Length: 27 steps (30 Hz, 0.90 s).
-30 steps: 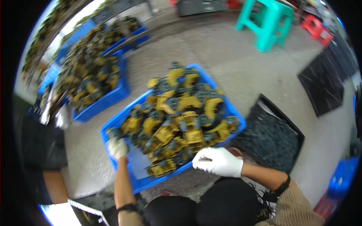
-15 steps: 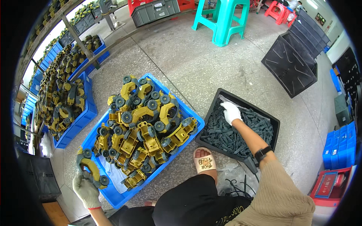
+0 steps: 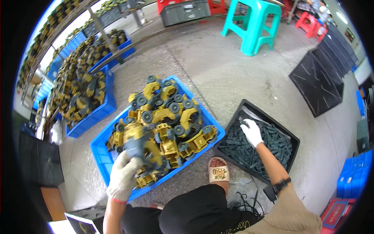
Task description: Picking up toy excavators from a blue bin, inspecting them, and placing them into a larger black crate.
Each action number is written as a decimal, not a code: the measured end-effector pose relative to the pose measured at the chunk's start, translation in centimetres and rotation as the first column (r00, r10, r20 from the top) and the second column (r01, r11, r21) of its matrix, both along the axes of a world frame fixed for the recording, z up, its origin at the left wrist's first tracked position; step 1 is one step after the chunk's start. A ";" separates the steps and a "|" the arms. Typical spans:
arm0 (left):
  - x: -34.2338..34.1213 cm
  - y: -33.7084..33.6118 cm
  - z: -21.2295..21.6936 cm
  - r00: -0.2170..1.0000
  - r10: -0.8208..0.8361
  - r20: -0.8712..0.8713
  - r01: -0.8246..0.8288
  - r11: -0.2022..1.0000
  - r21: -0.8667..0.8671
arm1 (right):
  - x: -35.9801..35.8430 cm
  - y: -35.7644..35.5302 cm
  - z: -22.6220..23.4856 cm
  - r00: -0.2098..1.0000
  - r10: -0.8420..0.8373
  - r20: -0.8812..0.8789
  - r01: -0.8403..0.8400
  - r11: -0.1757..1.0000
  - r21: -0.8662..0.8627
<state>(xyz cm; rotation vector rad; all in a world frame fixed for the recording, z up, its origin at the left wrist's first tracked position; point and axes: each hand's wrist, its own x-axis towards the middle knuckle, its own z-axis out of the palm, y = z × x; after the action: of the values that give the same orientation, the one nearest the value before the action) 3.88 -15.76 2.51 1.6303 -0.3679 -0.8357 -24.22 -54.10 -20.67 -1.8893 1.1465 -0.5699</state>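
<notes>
My left hand (image 3: pixel 124 175), in a knitted white glove, grips a yellow and grey toy truck (image 3: pixel 134 140), smeared by motion. It is over the near left part of a blue crate (image 3: pixel 102 165). Yellow toy trucks with dark wheels (image 3: pixel 169 142) are heaped in that crate. Off to the right, my right hand (image 3: pixel 252 133), also in a white glove, is over a black tray (image 3: pixel 293 150) of dark grey-green plastic parts (image 3: pixel 253 150). Its fingertips are drawn together at the far left of the pile; what they pinch is too small to make out.
More blue crates of toy trucks (image 3: pixel 110 91) stand at the left beside a rack. Ahead is a green stool (image 3: pixel 253 29); black crates (image 3: pixel 317 84) stand at the far right. Blue bins (image 3: pixel 354 175) are at the right edge. Black cords (image 3: pixel 245 202) lie near my foot.
My left hand has swung right and inward with the toy truck, from outside the blue crate's left edge to over it. My right hand remains at the black tray while the view has shifted.
</notes>
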 end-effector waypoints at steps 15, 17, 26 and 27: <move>-3.2 -2.0 1.1 0.650 -0.350 0.674 0.213 0.936 0.281 | 10.5 18.6 21.7 0.731 0.626 0.273 -0.661 0.548 0.512; -3.2 -1.4 0.8 0.588 -0.311 0.747 0.215 0.950 0.227 | 10.8 19.2 21.0 0.727 0.611 0.313 -0.664 0.512 0.545; -4.1 -0.3 3.1 0.243 -0.284 0.928 0.162 0.955 0.250 | 10.7 21.1 21.4 0.843 0.289 0.453 -0.524 0.254 0.813; -4.0 -0.3 3.1 0.246 -0.280 0.928 0.155 0.957 0.247 | 10.7 21.3 21.4 0.841 0.297 0.452 -0.525 0.253 0.813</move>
<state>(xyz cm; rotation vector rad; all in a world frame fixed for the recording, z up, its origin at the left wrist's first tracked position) -0.12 -16.06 5.58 2.0754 -1.4918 0.1240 -13.54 -32.77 0.77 -0.9620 0.5131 0.2223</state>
